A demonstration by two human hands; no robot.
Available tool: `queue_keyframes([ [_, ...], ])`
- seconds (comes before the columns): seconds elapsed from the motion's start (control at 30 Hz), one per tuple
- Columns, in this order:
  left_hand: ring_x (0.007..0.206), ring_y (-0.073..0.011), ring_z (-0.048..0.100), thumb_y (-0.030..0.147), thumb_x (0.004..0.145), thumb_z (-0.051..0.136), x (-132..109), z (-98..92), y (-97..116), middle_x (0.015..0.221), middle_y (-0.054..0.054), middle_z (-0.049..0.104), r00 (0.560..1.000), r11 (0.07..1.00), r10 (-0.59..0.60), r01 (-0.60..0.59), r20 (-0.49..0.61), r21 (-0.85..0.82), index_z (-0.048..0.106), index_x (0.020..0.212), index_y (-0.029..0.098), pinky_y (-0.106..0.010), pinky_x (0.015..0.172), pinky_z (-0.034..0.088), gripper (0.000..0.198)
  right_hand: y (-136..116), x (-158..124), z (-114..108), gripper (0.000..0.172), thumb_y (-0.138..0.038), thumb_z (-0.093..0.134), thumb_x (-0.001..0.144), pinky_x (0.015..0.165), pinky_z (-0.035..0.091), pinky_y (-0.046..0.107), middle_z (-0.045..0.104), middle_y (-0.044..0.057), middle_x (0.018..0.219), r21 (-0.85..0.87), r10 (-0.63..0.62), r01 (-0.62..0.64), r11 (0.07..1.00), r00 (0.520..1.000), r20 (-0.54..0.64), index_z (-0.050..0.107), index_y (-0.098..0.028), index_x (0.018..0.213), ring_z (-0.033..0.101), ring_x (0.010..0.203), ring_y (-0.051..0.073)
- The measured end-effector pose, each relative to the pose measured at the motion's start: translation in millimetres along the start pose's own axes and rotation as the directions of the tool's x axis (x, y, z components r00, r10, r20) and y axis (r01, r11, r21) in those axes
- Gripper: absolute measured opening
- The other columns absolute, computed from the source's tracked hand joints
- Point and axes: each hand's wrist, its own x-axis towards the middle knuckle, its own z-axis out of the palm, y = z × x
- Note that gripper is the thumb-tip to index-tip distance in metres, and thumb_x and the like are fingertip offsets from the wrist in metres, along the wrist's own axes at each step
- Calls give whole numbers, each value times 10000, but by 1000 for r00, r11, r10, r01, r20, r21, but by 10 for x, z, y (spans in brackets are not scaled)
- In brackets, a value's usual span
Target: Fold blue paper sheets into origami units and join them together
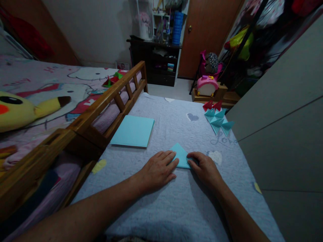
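Observation:
A small light-blue paper [180, 155], folded into a triangle, lies on the grey quilted bedspread [176, 201] in front of me. My left hand [157, 169] lies flat with its fingers stretched onto the paper's left edge. My right hand [205, 167] rests at the paper's right corner, fingers bent and pressing down on it. A stack of light-blue square sheets [133, 131] lies to the left, further away.
Several folded blue and red paper triangles [217, 118] sit at the far right of the bedspread. A wooden bed rail [101, 107] runs along the left, with a yellow plush toy [20, 109] behind it. A grey wall [285, 134] bounds the right.

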Motion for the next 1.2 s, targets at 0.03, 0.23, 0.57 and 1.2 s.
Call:
queue_keyframes([
  [0.03,1361,-296,476,468,978,566,-1,5,-2,1474,-145,533,1000,1000,-1,1,-1,-1,498,1383,181,-427,1118,382,501,2,0,0,256,-247,567,872,901,515,422,764,101,1067,1,2,-2,1000,1000,3,730,-187,1060,705,980,274],
  [0.23,1378,-296,467,471,977,566,-5,20,-12,1503,-149,509,1000,1000,-3,3,2,-10,474,1409,183,-431,1134,370,527,-4,7,-7,258,-253,565,866,904,517,417,769,98,1057,4,15,-15,1000,1000,-2,739,-191,1046,708,980,272],
  [0.57,1397,-299,450,472,981,560,3,9,-12,1519,-149,494,1000,1000,-17,17,24,-24,471,1419,186,-439,1148,354,531,-23,5,-23,273,-265,563,869,910,514,412,770,106,1065,2,26,-26,1000,1000,8,740,-176,1056,709,984,272],
  [1.2,1371,-298,463,459,970,582,11,-21,10,1492,-155,514,1000,1000,-15,15,14,-8,480,1393,181,-430,1127,363,516,-31,4,-10,246,-251,575,872,896,531,411,775,99,1048,-9,13,-13,1000,1000,-17,750,-202,1038,717,971,267],
])
